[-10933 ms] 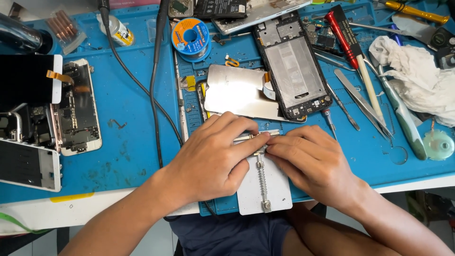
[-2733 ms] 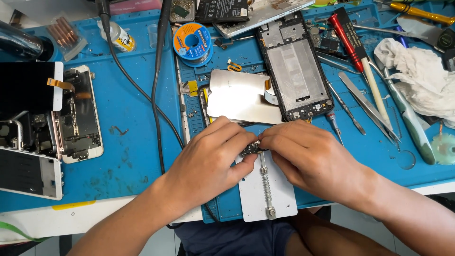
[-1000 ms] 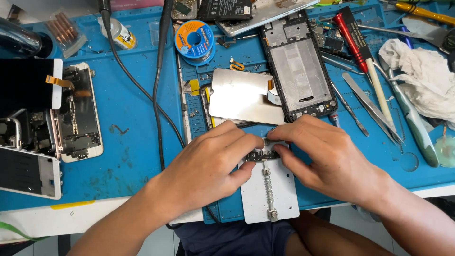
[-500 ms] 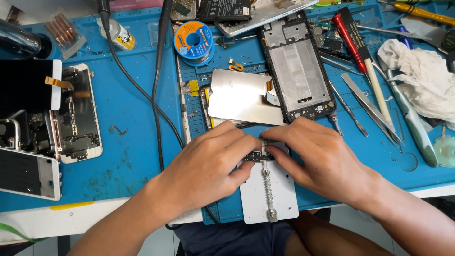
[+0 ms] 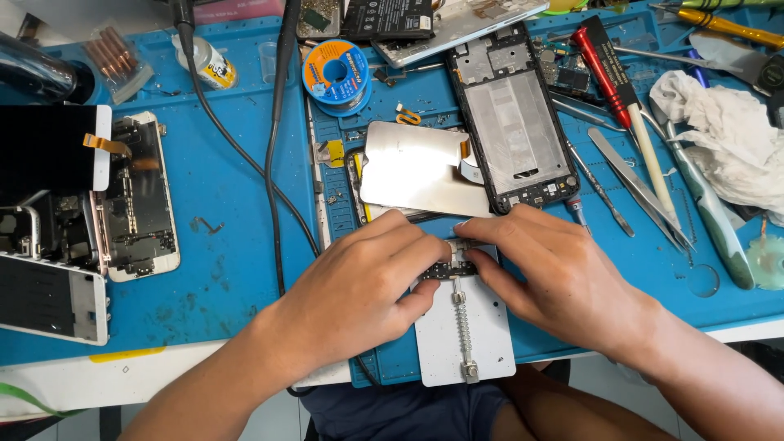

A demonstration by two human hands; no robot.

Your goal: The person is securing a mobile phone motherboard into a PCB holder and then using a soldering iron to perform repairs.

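Left hand (image 5: 359,282) and right hand (image 5: 555,273) each pinch what seems a small circuit board (image 5: 451,269), grip closed, on a white holder plate (image 5: 465,335).

Our left hand (image 5: 363,282) and right hand (image 5: 555,278) cover most of the small dark circuit board (image 5: 449,269), so we cannot tell how the fingertips grip it. The white holder plate (image 5: 465,335) hides its top end beneath them. The white cloth (image 5: 735,139) and the dismantled phone (image 5: 49,302) run past the frame edges. The silver plate (image 5: 416,167) conceals whatever lies under it.
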